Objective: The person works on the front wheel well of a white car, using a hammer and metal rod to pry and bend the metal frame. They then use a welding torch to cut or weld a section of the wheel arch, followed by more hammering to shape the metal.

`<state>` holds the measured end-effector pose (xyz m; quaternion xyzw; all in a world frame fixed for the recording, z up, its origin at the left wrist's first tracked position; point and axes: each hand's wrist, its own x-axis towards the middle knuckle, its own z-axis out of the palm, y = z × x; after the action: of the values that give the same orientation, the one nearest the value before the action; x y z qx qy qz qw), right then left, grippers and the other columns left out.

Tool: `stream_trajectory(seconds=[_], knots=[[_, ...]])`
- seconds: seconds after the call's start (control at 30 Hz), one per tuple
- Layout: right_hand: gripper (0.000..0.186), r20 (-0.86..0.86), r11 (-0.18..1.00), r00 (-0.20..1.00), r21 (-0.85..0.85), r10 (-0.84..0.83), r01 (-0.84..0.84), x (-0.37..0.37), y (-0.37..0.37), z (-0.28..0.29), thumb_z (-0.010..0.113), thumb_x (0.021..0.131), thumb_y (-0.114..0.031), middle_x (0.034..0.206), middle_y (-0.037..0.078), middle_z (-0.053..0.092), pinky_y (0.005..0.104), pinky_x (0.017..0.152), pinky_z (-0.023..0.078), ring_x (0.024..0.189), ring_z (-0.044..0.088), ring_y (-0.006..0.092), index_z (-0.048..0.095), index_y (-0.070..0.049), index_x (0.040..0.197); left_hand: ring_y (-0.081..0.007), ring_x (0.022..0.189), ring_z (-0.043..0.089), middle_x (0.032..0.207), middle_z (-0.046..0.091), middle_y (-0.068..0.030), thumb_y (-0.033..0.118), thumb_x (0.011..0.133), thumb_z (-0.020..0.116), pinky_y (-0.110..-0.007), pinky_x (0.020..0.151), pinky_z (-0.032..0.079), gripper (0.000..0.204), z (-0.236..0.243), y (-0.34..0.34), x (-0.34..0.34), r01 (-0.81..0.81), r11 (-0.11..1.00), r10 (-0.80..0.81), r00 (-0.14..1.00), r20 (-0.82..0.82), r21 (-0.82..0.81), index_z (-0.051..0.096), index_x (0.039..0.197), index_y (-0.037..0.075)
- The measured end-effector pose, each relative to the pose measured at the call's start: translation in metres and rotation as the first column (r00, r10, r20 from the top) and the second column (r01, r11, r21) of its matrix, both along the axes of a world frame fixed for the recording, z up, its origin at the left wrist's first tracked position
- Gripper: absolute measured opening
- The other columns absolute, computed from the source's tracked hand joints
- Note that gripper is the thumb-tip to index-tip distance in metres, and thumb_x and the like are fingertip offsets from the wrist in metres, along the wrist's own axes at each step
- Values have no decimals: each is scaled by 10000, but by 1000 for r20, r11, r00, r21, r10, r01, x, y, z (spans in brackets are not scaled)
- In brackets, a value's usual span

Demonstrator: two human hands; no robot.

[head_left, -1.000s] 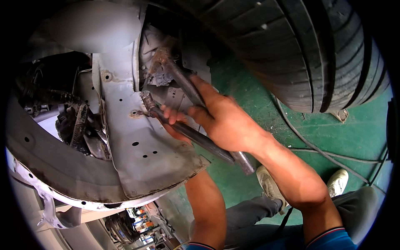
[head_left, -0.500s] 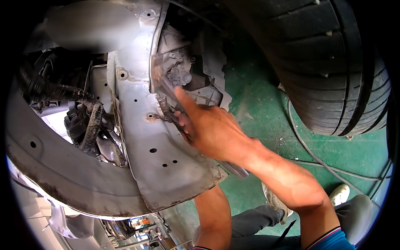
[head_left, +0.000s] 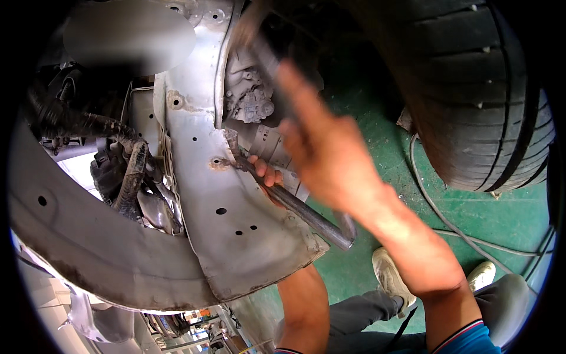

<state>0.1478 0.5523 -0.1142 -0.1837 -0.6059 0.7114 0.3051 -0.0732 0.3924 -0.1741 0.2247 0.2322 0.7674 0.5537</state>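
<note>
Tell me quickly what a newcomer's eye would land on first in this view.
Probably the big black tyre filling the upper right. Next, near the centre, the blurred right hand grips a hammer, its head near the top edge. Lower left of that, the left hand holds a dark metal bar, with its upper end at the pale grey panel's edge.

A green floor (head_left: 513, 215) fills much of the right side, scattered with small pale specks of debris. A gray cable (head_left: 424, 190) curves across it, and another thin line runs beside it. At the lower left, pale shelves (head_left: 191, 343) hold small colored items, too small to tell. Light brightens the lower floor; shadow darkens it higher up.
</note>
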Motion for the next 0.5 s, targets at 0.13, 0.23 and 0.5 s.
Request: stream_trajectory(seconds=[0.13,0.23,0.5], knots=[[591,18,984,993,135,113,-115,-11,-18,1,586,942,-170,853,212,685,440,765,515,819,671,410,362,-54,1477,-203,792,495,984,527,-96,344,1054,368,-342,753,427,420,14,-11,-1,2,1000,-2,1000,-28,-10,495,1193,-32],[601,-74,996,997,93,2,5,-1,-6,7,591,937,-139,880,231,680,448,721,528,786,667,426,355,-77,1486,-203,792,495,984,527,-98,345,1054,368,-341,752,427,422,18,-15,-5,-11,1000,11,999,-42,-5,495,1194,-33],[606,18,986,1000,166,-6,3,-42,-31,-14,550,946,-56,857,152,704,372,678,559,697,698,260,314,-68,1504,-205,792,494,985,527,-101,347,1054,368,-341,752,426,427,12,-3,-8,25,1000,-25,999,-28,-10,494,1196,-35]])
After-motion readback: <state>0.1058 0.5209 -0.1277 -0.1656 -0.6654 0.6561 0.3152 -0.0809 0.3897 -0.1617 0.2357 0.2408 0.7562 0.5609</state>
